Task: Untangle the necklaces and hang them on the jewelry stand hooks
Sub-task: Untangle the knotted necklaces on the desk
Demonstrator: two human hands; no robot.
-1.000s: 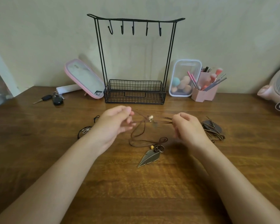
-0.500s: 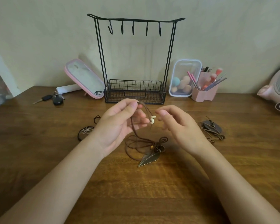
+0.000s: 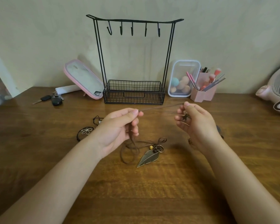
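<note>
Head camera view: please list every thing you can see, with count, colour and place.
jewelry stand: 1, black, back centre, five bare hooks
leaf necklace: 1, brown cord, bronze leaf, centre, leaf on table
flower necklace: 1, black cord, left of left hand
mirror: 1, pink, left of stand
keys: 1 bunch, black, far left
clear box: 1, right of stand
brush holder: 1, pink
fan: 1, pink, right edge
left hand: pinching cord
right hand: pinching cord

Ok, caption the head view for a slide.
Left hand and right hand stretch a brown cord taut above the leaf pendant; stand hooks empty.
</note>
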